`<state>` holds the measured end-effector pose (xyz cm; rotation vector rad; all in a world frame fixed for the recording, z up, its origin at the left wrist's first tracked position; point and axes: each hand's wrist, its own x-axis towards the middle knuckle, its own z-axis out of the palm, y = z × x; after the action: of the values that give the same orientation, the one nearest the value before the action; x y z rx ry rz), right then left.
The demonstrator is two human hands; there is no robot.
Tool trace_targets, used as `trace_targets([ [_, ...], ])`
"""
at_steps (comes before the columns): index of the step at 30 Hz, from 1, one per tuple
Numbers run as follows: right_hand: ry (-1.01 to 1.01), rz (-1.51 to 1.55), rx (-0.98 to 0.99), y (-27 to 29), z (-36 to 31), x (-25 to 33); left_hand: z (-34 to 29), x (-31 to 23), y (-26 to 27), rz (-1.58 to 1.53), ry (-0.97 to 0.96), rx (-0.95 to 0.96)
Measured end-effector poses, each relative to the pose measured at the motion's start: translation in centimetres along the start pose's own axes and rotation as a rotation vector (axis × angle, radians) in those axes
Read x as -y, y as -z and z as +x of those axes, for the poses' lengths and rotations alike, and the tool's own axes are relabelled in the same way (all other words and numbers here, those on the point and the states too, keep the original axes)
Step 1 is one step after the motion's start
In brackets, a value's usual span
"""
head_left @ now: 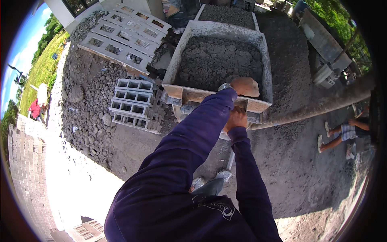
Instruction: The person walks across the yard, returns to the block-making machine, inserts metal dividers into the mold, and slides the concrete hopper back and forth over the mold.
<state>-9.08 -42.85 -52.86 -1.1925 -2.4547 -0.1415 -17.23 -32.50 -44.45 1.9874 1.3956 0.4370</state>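
A square, cement-crusted metal hopper (268,60) stands in front of me, filled with damp grey mix (219,56). My left hand (245,86), with a watch at its wrist, is closed above the hopper's near edge; whatever it grips is hidden. Just below and nearer to me, my right hand (237,118) is closed against the front of the frame, under the rim. I cannot make out what lies in its fingers. A pale bar (231,159) runs below my right hand toward my shoe (223,174).
Left of the hopper sit a stack of hollow concrete blocks (133,101), a slatted pallet (121,34) and a gravel heap (86,105). A long pole (314,107) slants off to the right. Another person's legs (334,137) show at the right edge. A second container (227,15) stands behind.
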Motion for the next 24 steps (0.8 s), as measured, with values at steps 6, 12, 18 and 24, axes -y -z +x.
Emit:
trace_targets([
  [6, -0.03, -0.06, 0.044, 1.7, 0.6, 2.4, -4.8, -0.1, 2.4, -0.267, -0.092, -0.258],
  [12, -0.13, -0.114, 0.052, 3.6, 0.4, 1.1, -14.6, -3.0, 5.0, 0.462, -0.821, -0.677],
  [18, 0.008, -0.079, -0.012, 4.0, 2.8, 3.4, -35.6, 8.9, 26.8, 0.911, 0.977, -1.575],
  [24, -0.17, 0.007, 0.178, 3.2, 1.6, 0.6, -26.2, 9.4, 13.2, 0.49, -0.069, -0.957],
])
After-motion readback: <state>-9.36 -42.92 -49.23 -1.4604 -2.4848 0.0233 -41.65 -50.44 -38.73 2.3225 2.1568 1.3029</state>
